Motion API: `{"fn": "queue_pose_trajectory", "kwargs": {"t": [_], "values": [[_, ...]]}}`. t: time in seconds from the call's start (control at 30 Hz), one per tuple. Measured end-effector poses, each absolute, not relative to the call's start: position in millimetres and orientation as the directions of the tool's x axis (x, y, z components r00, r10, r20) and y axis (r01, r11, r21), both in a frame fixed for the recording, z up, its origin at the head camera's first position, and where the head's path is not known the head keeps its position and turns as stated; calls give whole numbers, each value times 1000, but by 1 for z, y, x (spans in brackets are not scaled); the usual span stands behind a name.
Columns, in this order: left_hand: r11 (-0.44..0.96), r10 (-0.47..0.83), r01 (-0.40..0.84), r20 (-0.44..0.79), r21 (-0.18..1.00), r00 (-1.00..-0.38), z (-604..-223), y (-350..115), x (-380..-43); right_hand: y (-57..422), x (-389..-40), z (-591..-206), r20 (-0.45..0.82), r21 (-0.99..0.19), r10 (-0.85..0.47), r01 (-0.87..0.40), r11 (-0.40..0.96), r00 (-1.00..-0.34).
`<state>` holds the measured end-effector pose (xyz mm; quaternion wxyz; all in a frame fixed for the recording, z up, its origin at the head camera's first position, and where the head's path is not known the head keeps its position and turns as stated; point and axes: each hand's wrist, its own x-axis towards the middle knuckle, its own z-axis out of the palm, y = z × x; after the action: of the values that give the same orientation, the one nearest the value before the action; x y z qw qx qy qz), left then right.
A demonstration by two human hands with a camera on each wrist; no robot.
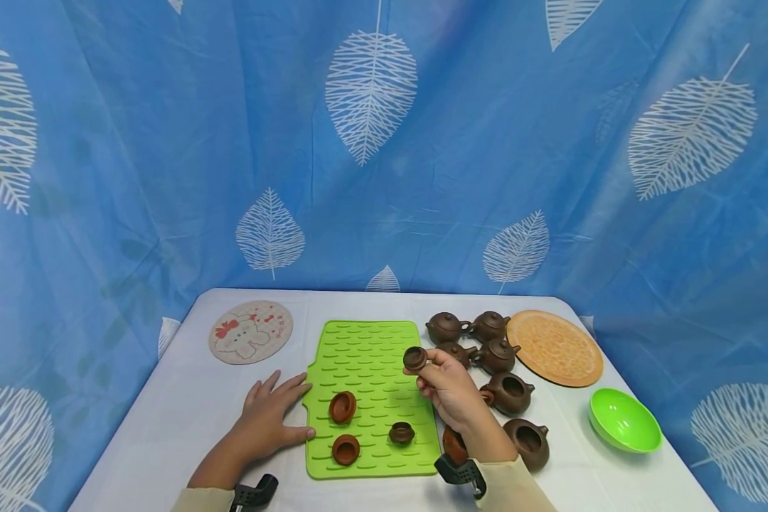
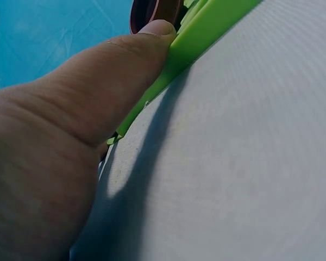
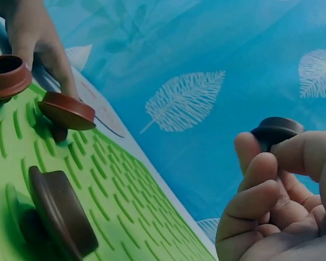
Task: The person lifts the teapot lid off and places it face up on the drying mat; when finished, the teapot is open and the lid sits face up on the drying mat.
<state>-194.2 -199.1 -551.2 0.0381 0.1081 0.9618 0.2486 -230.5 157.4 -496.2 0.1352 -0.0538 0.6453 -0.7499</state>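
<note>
My right hand (image 1: pixel 453 395) pinches a small dark brown teapot lid (image 1: pixel 414 358) between thumb and fingers, above the right side of a green ridged mat (image 1: pixel 368 366). The right wrist view shows the held lid (image 3: pixel 280 126) with its rim upward. With fingers spread, my left hand (image 1: pixel 265 419) rests at the mat's left edge, its thumb touching that edge. On the mat lie two reddish-brown lids, one upper (image 1: pixel 342 407) and one lower (image 1: pixel 345 450). A dark brown lid (image 1: pixel 402 433) lies to their right. All three have their hollow undersides showing.
Several lidded brown teapots (image 1: pixel 445 327) stand right of the mat. Nearer are lidless dark teapots (image 1: pixel 510 394) and a reddish one (image 1: pixel 454 446), partly hidden by my right arm. A round tan mat (image 1: pixel 553 348), a green bowl (image 1: pixel 625 421) and a rabbit-print mat (image 1: pixel 251 333) lie farther out.
</note>
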Motion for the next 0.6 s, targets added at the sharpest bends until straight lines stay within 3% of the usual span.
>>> {"fn": "queue_pose_trajectory", "kwargs": {"t": [0.6], "values": [[853,236,196,-22,485,-972,-549,-199,-195,126,-227,-511,-176,-968,-238,123,220,-955]]}}
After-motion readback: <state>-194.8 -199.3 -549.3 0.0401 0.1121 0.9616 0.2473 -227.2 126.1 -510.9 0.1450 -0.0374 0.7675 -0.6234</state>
